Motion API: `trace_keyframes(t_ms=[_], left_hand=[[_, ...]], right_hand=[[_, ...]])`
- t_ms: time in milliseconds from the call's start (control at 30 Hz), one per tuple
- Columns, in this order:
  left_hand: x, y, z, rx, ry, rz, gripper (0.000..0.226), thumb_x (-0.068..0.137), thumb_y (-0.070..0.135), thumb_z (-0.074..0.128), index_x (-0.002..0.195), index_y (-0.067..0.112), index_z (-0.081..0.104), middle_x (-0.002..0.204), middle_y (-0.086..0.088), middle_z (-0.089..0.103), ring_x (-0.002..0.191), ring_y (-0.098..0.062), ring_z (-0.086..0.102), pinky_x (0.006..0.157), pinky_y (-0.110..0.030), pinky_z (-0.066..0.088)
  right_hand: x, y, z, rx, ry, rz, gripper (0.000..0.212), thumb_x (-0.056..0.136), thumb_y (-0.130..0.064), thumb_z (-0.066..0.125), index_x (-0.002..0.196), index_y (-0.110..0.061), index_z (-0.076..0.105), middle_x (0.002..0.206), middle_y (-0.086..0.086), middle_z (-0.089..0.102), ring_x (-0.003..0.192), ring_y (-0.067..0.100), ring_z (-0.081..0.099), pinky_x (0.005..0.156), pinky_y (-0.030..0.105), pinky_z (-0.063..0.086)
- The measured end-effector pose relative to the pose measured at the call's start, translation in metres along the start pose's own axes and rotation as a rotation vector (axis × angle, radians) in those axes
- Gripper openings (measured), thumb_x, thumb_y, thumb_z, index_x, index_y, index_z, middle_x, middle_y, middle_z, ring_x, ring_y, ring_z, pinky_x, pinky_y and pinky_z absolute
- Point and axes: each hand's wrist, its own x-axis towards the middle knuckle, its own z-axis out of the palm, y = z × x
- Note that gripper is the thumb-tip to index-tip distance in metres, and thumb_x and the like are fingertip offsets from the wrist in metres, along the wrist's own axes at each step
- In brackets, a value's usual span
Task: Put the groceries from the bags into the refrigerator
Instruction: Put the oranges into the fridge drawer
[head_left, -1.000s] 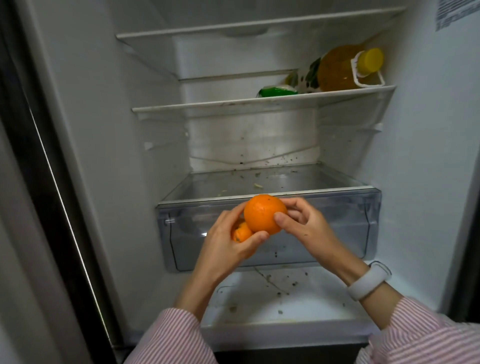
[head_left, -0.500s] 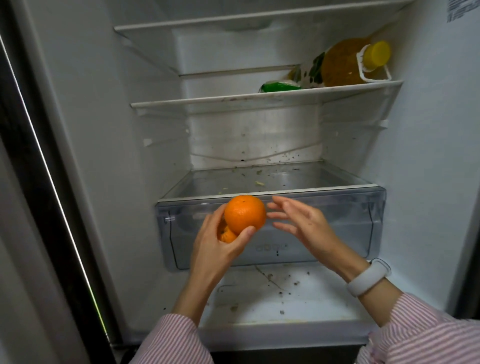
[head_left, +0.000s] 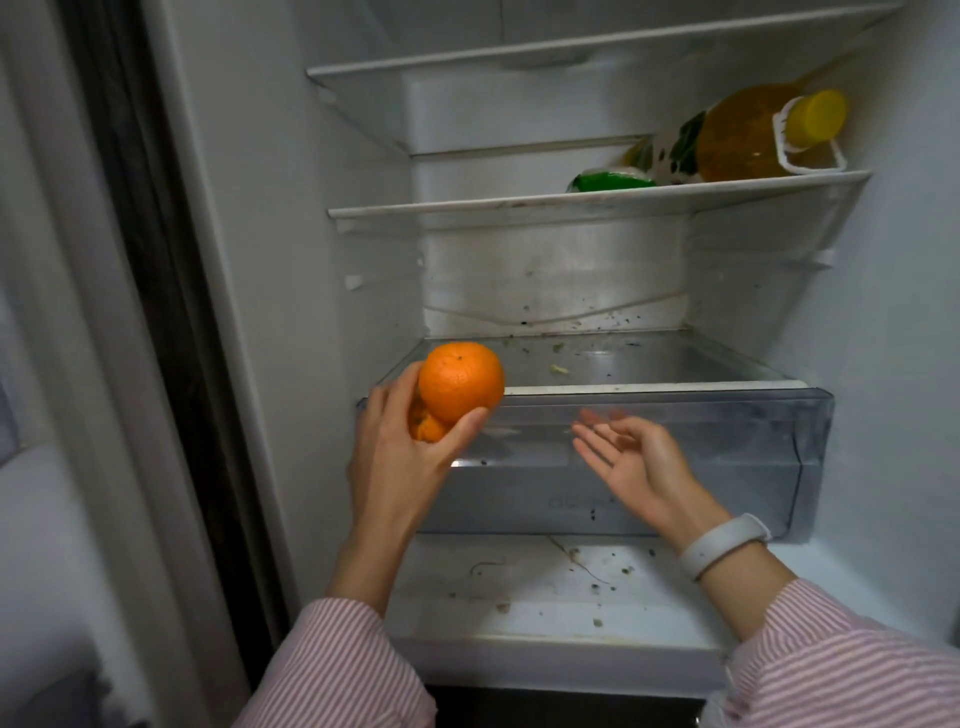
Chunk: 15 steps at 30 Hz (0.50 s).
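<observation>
Oranges: two, gripped in left hand, unstored (right hand open, fingers straight, by closed drawer front edge). Shelved: oil bottle, green packet.

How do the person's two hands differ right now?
The left hand grips two oranges, stacked; the right hand holds nothing. The left hand's fingers curl round the fruit; the right hand's are spread, palm up. Both hover before the clear drawer.
</observation>
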Motion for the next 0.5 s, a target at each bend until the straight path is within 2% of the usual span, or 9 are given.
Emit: trace_keyframes(t_ms=[67,233,333,500], left_hand=[[0.01,0.01,-0.007,0.019,0.036,0.034,0.085,0.054,0.076,0.047,0.129,0.036,0.043,0.116,0.004,0.049,0.109,-0.02,0.052,0.085,-0.037,0.046],[0.029,0.029,-0.016,0.046,0.041,0.121,0.084,0.057,0.073,0.052,0.13,0.034,0.043,0.109,0.005,0.047,0.108,-0.021,0.052,0.08,-0.03,0.039],[0.034,0.039,-0.013,0.044,-0.006,0.157,0.079,0.058,0.071,0.053,0.128,0.036,0.043,0.105,0.01,0.041,0.106,-0.021,0.052,0.08,-0.032,0.04],[0.037,0.046,-0.005,0.016,-0.021,0.196,0.085,0.054,0.074,0.048,0.128,0.033,0.046,0.104,0.008,0.042,0.103,-0.022,0.053,0.081,-0.032,0.041]], right_hand=[[-0.011,-0.001,0.0,-0.059,0.003,-0.034,0.016,0.089,0.001,0.034,0.083,-0.01,0.044,0.094,0.015,0.061,0.097,0.031,0.059,0.074,0.034,0.056],[-0.05,-0.011,-0.003,-0.306,0.014,-0.071,0.017,0.09,-0.007,0.036,0.081,-0.015,0.049,0.09,0.009,0.067,0.073,0.016,0.068,0.057,0.021,0.047],[-0.076,-0.02,-0.008,-0.459,0.02,-0.045,0.021,0.09,-0.011,0.038,0.08,-0.01,0.056,0.083,0.012,0.071,0.065,0.015,0.069,0.056,0.022,0.045],[-0.118,-0.042,-0.016,-0.938,-0.086,0.085,0.033,0.095,-0.025,0.039,0.089,-0.004,0.063,0.079,0.013,0.074,0.062,0.018,0.068,0.051,0.019,0.046]])
